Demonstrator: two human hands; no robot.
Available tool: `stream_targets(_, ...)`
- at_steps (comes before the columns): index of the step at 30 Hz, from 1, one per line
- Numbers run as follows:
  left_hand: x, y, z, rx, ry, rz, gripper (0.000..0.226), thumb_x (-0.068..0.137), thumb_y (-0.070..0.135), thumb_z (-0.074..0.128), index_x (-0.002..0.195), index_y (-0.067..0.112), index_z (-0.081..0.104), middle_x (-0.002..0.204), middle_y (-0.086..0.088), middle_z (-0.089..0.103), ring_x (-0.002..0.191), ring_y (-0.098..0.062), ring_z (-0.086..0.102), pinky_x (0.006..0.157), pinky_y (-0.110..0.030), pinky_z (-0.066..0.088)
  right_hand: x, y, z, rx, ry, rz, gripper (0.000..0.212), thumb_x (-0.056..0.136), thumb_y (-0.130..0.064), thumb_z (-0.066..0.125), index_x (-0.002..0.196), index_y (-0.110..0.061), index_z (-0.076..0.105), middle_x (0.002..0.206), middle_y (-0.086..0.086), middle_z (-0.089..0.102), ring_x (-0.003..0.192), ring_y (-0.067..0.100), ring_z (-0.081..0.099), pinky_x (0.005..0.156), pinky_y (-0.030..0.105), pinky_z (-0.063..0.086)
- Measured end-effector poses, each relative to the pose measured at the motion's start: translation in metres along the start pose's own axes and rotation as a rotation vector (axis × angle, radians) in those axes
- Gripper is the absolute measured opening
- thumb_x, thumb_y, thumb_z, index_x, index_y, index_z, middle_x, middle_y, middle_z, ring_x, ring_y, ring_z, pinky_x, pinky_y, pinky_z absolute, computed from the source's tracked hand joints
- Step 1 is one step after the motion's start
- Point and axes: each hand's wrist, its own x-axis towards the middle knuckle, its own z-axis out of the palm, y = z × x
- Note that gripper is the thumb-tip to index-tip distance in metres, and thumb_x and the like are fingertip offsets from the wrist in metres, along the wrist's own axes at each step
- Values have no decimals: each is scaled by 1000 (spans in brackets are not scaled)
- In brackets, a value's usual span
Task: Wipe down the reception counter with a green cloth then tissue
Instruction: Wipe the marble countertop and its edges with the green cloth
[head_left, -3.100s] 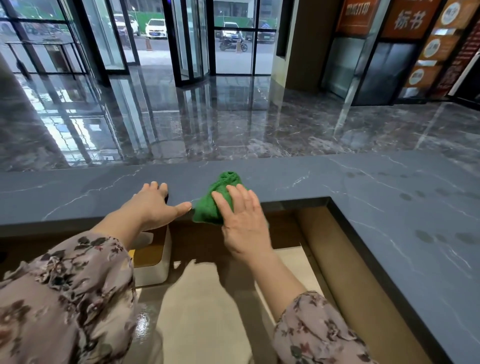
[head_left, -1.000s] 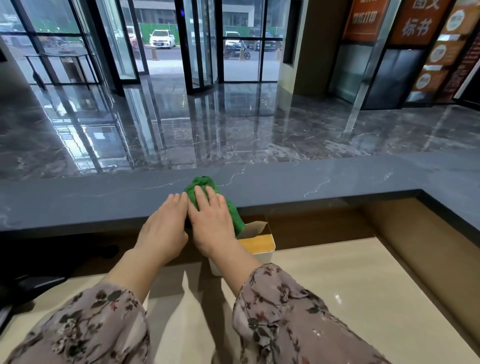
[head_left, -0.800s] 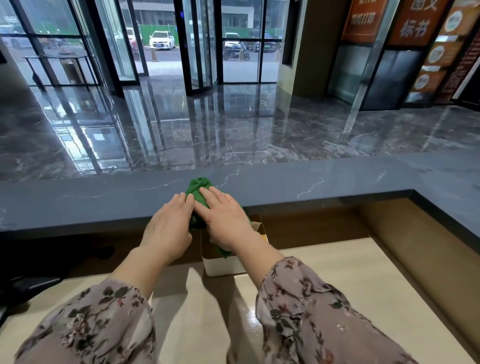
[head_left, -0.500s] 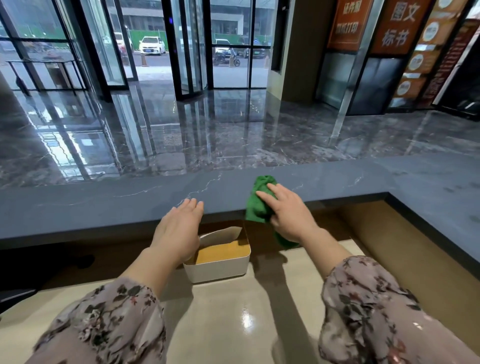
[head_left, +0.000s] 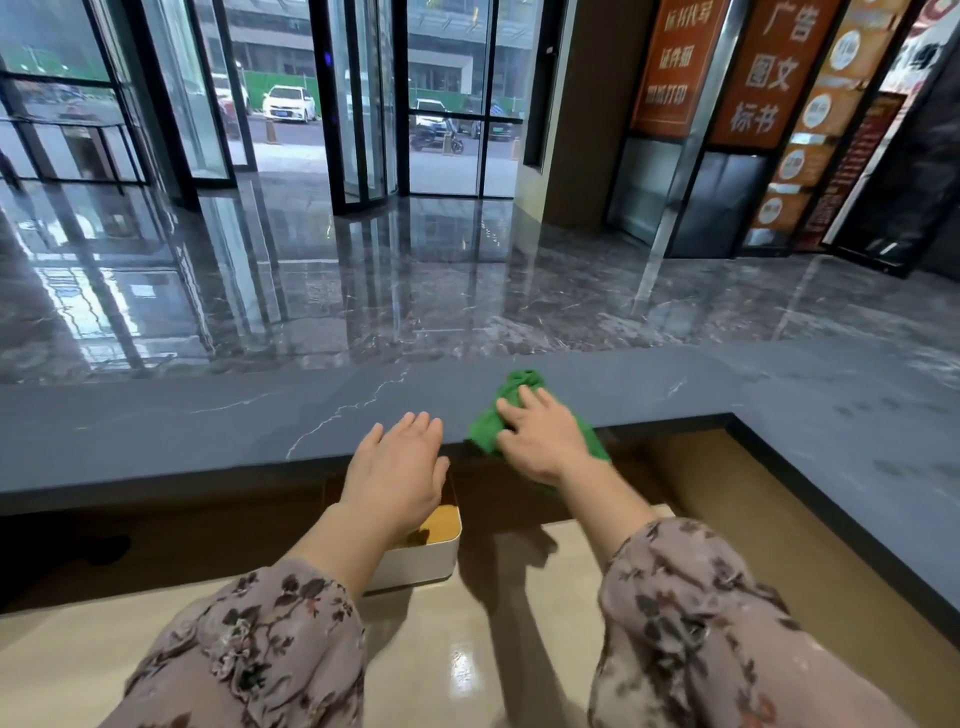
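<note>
The grey counter (head_left: 208, 431) is stretching wide beyond the fingertips, the right hand (head_left: 540, 441) pressing the green cloth (head_left: 485, 434) straight-fingered at its near edge, the left hand (head_left: 397, 478) resting flat-fingered alongside.

Left sleeve (head_left: 249, 654): loose, puffed fabric in dusty mauve-grey, printed with dark blossoms, leaves and thin twigs; gathered at the cuff.
Right sleeve (head_left: 691, 623): the same floral print and full shape, with touches of dull red among the dark flowers.
Hands: left hand (head_left: 397, 478) and right hand (head_left: 540, 436) are both bare.
</note>
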Motion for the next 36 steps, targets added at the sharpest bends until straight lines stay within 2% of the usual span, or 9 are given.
stream_targets(4,17,16,5,-25,17,-16,54,101,41,20,150,18,22,157,2,24,146,-14,14,120,-40,12,-2,-20,7,51,-23,-161,53,101,-38,28,152,-30,19,161,2,2,148,20,-3,120,37,0)
stream_targets(10,37,49,15,-18,-12,-18,54,102,41,17,152,19,18,159,3,18,147,-13,10,120,-39,9,7,28,3,53,-72,-291,51,102,-42,28,151,-35,18,161,-2,5,148,15,0,120,34,3)
stream_targets(15,51,77,25,7,-65,-6,55,102,42,17,152,18,18,159,2,17,147,-13,10,119,-39,8,15,94,-8,140,-84,-193,49,100,-45,32,149,-39,24,161,-6,6,148,12,0,120,33,3)
stream_targets(23,83,149,42,-20,-95,97,55,102,42,16,150,16,21,158,0,20,147,-16,12,120,-42,11,14,216,-29,116,-100,23,49,102,-44,29,150,-38,20,161,-5,3,148,14,-2,121,35,4)
stream_targets(26,99,180,46,-26,-106,127,54,102,41,17,149,15,22,158,-1,21,147,-17,13,119,-42,12,16,239,-34,100,-132,58,49,102,-42,28,150,-37,18,161,-3,1,148,16,-3,121,35,3)
stream_targets(29,120,209,51,-69,-105,134,51,102,40,20,146,14,27,153,-3,29,144,-18,20,117,-42,17,20,241,-34,52,-161,44,50,103,-40,25,152,-34,14,161,0,-2,148,19,-5,120,35,1)
stream_targets(31,136,229,56,-190,-108,88,52,102,38,22,147,12,24,153,-3,30,143,-18,22,116,-41,17,21,241,-33,20,-171,31,50,104,-39,21,152,-32,10,161,2,-5,148,20,-7,120,35,1)
stream_targets(33,147,246,63,-333,-114,-23,58,102,40,22,151,11,13,156,-5,25,145,-18,17,118,-42,12,22,243,-32,4,-173,17,50,104,-38,18,153,-32,7,161,2,-7,148,20,-8,121,36,1)
stream_targets(36,154,259,76,-342,-107,-158,65,100,45,18,152,9,3,158,-8,20,147,-17,12,120,-41,3,23,247,-29,-1,-181,-13,50,103,-36,16,153,-32,5,161,2,-8,148,20,-9,121,37,1)
